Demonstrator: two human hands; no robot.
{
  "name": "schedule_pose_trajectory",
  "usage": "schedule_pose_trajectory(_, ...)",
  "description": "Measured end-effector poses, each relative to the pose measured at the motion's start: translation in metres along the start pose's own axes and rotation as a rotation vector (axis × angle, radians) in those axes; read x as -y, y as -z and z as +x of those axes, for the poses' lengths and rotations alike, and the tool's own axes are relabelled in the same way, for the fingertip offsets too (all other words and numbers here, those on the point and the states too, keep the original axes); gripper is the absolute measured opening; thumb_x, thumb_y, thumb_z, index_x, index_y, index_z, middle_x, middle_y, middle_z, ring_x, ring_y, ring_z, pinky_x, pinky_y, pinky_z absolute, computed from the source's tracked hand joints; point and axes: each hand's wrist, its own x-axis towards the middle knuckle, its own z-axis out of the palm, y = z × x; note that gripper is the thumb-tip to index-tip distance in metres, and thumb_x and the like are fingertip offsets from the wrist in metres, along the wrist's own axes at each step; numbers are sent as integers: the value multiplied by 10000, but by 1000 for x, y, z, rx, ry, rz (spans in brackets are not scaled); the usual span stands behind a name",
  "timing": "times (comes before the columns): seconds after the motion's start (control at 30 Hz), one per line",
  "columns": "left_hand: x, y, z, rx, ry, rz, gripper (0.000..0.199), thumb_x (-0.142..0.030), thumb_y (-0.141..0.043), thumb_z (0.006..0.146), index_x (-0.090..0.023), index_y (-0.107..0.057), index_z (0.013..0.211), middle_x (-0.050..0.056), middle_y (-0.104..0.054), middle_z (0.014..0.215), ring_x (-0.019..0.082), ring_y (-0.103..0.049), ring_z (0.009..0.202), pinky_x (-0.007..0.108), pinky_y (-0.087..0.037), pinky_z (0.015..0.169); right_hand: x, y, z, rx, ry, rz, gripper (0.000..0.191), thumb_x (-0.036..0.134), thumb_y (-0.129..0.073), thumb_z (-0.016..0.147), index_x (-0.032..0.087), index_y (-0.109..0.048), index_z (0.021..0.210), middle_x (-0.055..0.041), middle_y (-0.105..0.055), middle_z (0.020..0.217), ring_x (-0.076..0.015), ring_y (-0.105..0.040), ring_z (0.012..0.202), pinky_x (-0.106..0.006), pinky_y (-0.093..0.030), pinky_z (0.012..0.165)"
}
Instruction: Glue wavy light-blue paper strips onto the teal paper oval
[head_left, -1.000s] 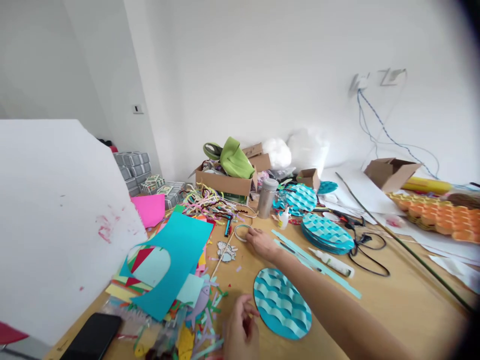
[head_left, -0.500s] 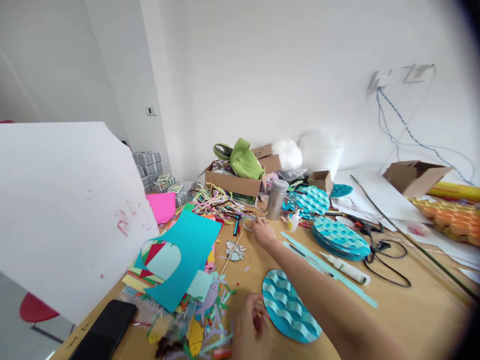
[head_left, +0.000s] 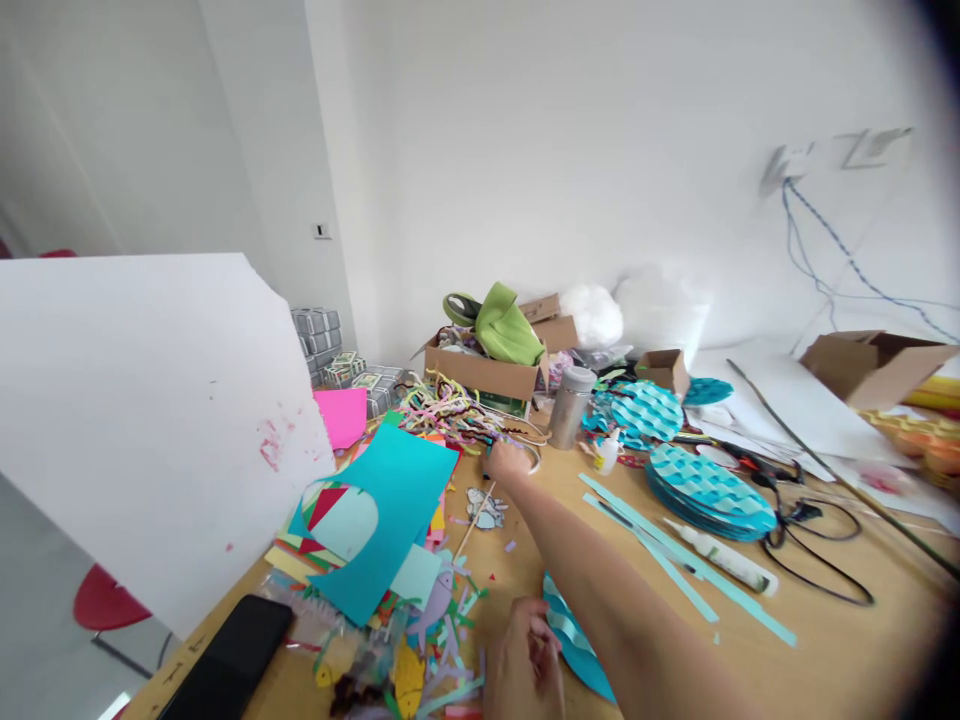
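Note:
My right hand [head_left: 508, 460] reaches forward to the dark marker-like sticks beside the pipe cleaners [head_left: 442, 405]; its fingers curl round something I cannot make out. Near the bottom edge, my left hand [head_left: 525, 655] rests with bent fingers by the wavy blue paper oval [head_left: 574, 640], which my right forearm partly covers. Whether that hand holds anything is hidden. Between the hands lie a thin wooden stick [head_left: 474, 525] and small grey paper cutouts [head_left: 491, 510]. A white tape ring [head_left: 534, 459] shows just right of my right hand.
Blue sheets [head_left: 397, 500], paper scraps and a phone [head_left: 229, 660] lie left. A metal bottle [head_left: 571, 410] stands ahead. Stacked wavy ovals [head_left: 709, 490], a glue bottle [head_left: 724, 555], pale strips and a black cable lie right. A large white board [head_left: 150, 400] stands left.
My right hand has moved left, from near the tape ring to the dark sticks, and its forearm covers more of the oval. The whole view has shifted slightly.

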Motion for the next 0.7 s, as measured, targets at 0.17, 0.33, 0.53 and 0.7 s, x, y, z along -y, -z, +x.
schedule_pose_trajectory(0.17, -8, 2, -1, -16, 2, -13, 271, -230, -478, 873, -170, -564, 1123, 65, -661, 856, 190, -605, 740, 291, -461, 708, 0, 5, 3, 58, -13, -46, 332, 362, -579, 929, 160, -578, 1193, -86, -601, 1192, -207, -614, 1015, -414, -532, 858)
schedule_pose_trajectory(0.33, -20, 8, -3, -1, 58, -29, 286, -149, -477, 841, -174, -573, 1109, 53, -653, 879, 175, -592, 760, 275, -436, 710, -15, 21, -9, 101, 136, -79, 335, 366, -575, 930, 164, -577, 1198, -87, -596, 1205, -212, -608, 1031, -423, -524, 875)
schedule_pose_trajectory(0.53, -19, 7, -2, -11, 50, -57, 287, -125, -488, 835, -175, -573, 1104, 41, -639, 871, 161, -590, 754, 259, -426, 687, -16, 18, -34, 186, 258, -95, 324, 354, -581, 928, 171, -579, 1195, -84, -594, 1211, -211, -606, 1032, -423, -525, 875)
schedule_pose_trajectory(0.7, -15, 6, -1, -17, 26, -53, 301, -104, -490, 822, -163, -565, 1108, 37, -633, 853, 151, -574, 721, 250, -408, 651, 1, 3, -41, 172, 146, -82, 338, 353, -582, 928, 163, -570, 1208, -88, -593, 1207, -209, -611, 1019, -418, -533, 859)
